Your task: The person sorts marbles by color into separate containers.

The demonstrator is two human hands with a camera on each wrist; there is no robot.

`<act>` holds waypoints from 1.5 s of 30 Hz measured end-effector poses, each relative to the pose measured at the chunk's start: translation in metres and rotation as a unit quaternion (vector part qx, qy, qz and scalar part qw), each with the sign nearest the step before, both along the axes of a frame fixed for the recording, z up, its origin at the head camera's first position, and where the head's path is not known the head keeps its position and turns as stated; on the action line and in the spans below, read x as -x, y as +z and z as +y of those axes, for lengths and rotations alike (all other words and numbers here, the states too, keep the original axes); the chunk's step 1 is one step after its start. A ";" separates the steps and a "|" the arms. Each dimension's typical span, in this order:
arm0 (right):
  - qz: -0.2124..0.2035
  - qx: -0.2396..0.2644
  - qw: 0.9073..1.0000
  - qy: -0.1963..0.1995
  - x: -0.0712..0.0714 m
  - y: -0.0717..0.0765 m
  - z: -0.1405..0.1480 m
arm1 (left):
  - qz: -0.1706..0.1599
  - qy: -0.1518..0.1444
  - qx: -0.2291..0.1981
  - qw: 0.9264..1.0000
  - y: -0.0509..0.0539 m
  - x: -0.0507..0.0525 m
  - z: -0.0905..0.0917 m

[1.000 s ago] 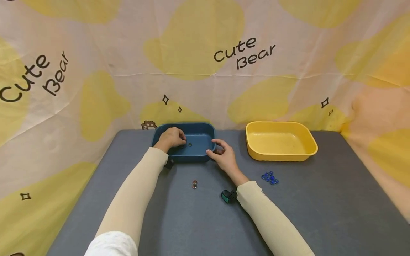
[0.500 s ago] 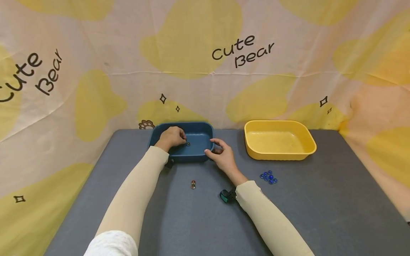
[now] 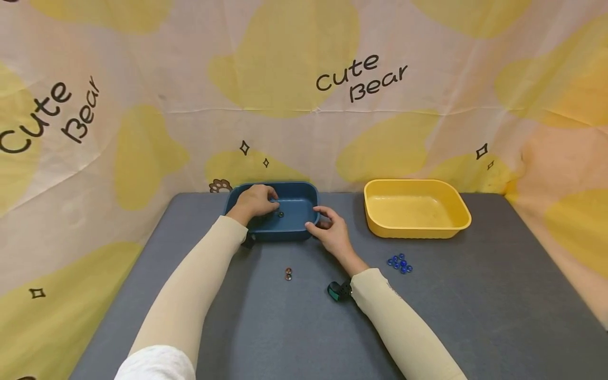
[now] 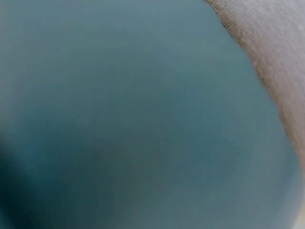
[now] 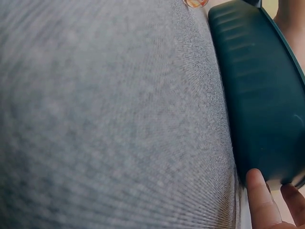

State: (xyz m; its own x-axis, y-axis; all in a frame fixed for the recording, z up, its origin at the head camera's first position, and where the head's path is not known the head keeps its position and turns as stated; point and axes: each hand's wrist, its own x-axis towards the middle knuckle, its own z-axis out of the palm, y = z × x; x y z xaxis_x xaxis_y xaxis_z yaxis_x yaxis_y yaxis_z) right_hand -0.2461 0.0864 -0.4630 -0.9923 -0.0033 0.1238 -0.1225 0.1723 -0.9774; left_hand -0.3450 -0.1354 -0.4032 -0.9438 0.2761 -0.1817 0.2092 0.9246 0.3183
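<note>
In the head view, a blue plastic tub (image 3: pixel 296 228) stands at the back of the table. My left hand (image 3: pixel 255 202) reaches inside it, thumb and forefinger slightly apart. A small dark glass marble (image 3: pixel 281 214) lies on the tub floor just by those fingertips; anything under the palm is hidden. My right hand (image 3: pixel 334 235) holds the tub's right end, thumb at the front corner and fingers at the side. The right wrist view shows its fingers (image 5: pixel 262 202) against the tub wall (image 5: pixel 259 90). The left wrist view shows mostly blurred blue tub wall (image 4: pixel 143 95).
A yellow tub (image 3: pixel 418 232) stands to the right. Several blue glass marbles (image 3: pixel 400 263) are clustered in front of it. Two brownish marbles (image 3: pixel 288 274) lie on the grey table (image 3: pixel 285 327) in front of the blue tub. A patterned cloth (image 3: pixel 285 79) hangs behind.
My left hand has risen slightly inside the blue tub, and its thumb and forefinger have parted a little. The right hand keeps its place on the tub's end.
</note>
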 end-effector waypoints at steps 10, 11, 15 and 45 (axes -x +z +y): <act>-0.001 0.011 1.000 0.006 -0.005 0.008 -0.001 | 0.000 -0.017 0.008 1.000 0.014 -0.016 -0.010; -0.001 0.010 1.000 0.007 -0.005 0.008 -0.001 | 0.001 -0.020 0.009 1.000 0.016 -0.018 -0.011; 0.004 0.007 1.000 0.002 0.001 -0.002 0.000 | 0.015 -0.034 0.012 0.999 0.021 -0.029 -0.013; 0.007 0.003 1.000 0.018 -0.010 0.017 0.001 | 0.138 -0.097 -0.072 0.983 0.027 -0.104 -0.020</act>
State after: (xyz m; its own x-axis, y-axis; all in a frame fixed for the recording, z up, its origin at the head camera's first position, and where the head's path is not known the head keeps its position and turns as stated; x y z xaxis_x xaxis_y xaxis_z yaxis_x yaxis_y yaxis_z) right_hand -0.2365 0.0870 -0.4461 -0.9896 -0.0386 0.1387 -0.1432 0.1613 -0.9765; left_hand -0.2411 -0.1550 -0.3767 -0.8789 0.4594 0.1288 0.4738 0.8086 0.3488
